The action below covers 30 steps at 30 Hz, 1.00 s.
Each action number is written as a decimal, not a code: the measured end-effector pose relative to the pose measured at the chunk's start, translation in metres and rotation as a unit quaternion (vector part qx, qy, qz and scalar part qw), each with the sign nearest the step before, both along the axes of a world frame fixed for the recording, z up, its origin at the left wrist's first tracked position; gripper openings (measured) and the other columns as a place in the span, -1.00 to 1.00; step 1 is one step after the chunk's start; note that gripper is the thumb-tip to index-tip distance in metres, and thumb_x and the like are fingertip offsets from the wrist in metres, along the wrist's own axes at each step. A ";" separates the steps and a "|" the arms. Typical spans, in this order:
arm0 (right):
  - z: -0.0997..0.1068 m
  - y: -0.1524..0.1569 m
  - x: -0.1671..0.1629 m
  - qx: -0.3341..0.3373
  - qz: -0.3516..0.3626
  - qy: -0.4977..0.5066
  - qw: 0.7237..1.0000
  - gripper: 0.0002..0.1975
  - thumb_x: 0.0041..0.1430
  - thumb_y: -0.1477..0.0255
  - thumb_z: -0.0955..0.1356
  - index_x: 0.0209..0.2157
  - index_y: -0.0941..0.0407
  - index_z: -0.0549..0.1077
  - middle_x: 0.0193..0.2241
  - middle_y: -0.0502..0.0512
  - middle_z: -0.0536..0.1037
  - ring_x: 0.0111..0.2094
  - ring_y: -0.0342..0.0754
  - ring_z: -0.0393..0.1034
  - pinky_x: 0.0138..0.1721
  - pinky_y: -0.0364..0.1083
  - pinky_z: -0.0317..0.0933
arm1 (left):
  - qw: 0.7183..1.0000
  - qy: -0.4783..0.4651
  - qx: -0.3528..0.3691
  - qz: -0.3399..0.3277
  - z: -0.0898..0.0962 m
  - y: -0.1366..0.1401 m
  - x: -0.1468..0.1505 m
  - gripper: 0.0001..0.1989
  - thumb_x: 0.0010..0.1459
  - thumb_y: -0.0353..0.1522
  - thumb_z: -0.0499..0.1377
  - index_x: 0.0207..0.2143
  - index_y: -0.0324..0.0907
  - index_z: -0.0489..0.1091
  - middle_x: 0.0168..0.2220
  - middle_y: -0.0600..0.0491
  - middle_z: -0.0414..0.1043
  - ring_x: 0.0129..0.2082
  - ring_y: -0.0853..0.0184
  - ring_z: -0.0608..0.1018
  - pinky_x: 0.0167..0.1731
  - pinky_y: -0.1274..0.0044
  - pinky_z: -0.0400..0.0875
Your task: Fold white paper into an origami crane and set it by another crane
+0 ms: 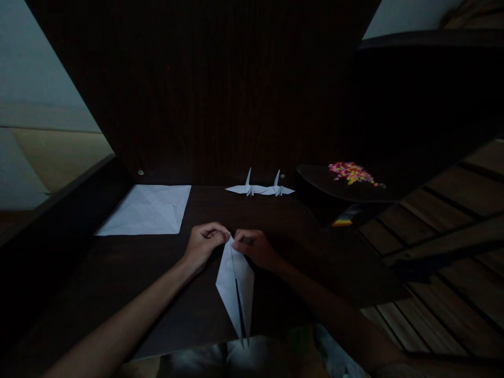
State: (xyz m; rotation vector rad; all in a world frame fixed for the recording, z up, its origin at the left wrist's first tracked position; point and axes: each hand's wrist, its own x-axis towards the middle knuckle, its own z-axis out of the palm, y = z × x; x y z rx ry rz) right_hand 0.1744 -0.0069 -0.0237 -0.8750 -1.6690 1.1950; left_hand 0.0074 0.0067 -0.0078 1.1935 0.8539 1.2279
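A white sheet folded into a long diamond, an origami bird base (229, 270), is between my hands over the dark desk. Its upper tip is pinched by my left hand (207, 241) from the left side, fingers closed. My right hand (254, 247) grips the same tip from the right with curled fingers. The lower half splits into two narrow points that reach past the desk's front edge. Beyond my hands, two folded paper cranes (250, 190) stand side by side near the back panel.
Creased white paper (149, 210) lies flat at the back left of the desk (165, 294). A pile of small colourful pieces (350, 172) sits on a raised dark shelf (315, 178) at right. A low side wall (59, 205) bounds the left; wooden slats (444, 252) show at right.
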 end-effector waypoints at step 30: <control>0.002 0.005 0.005 -0.061 0.022 0.040 0.997 -0.80 -0.10 0.39 0.38 -0.66 0.16 0.36 -0.66 -0.10 0.27 -0.59 -0.22 0.09 -0.49 -0.18 0.00 | 0.989 0.068 0.054 -0.121 0.005 0.001 -0.013 -0.82 0.00 -0.31 0.24 -0.52 -0.27 0.51 -0.57 0.05 0.39 -0.54 0.39 0.40 -0.50 0.56 0.27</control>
